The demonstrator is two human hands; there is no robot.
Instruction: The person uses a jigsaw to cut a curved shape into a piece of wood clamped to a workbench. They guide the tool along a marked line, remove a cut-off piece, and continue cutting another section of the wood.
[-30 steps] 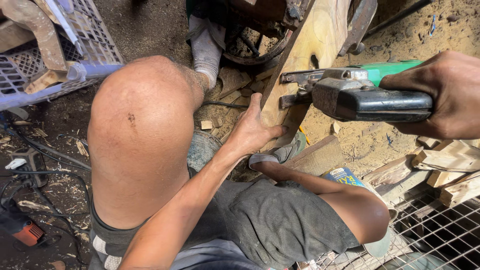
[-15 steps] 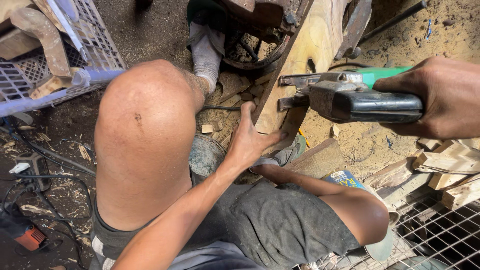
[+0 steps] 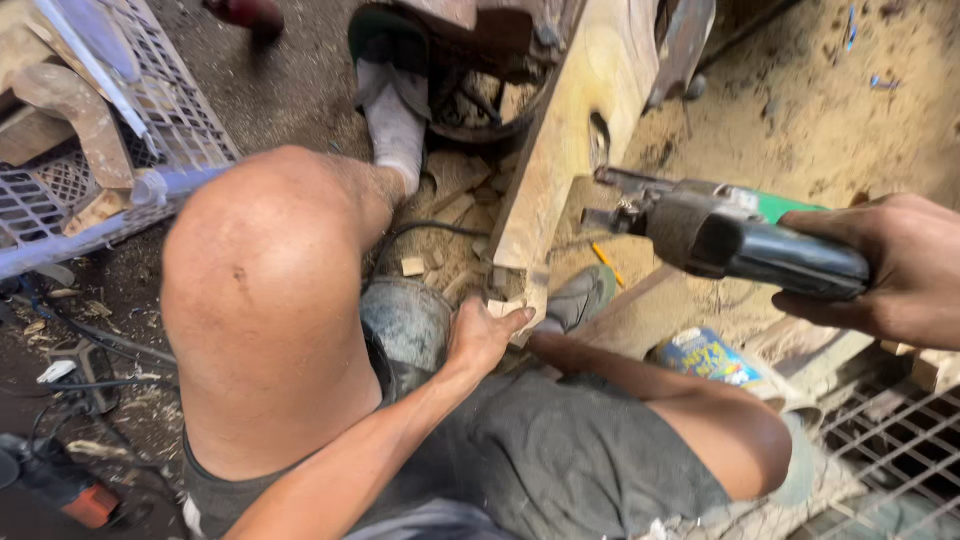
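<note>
The left hand (image 3: pixel 485 335) has slid down to the wooden plank's (image 3: pixel 575 140) lower end, gripping there, while the power tool (image 3: pixel 740 235) (grasped firmly by the right hand (image 3: pixel 890 270)) is now drawn slightly away.

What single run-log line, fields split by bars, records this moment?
left hand: grips lower end of wooden plank | right hand: holds power tool, nose toward plank, contact unclear | ground: sawdust, offcuts
</note>
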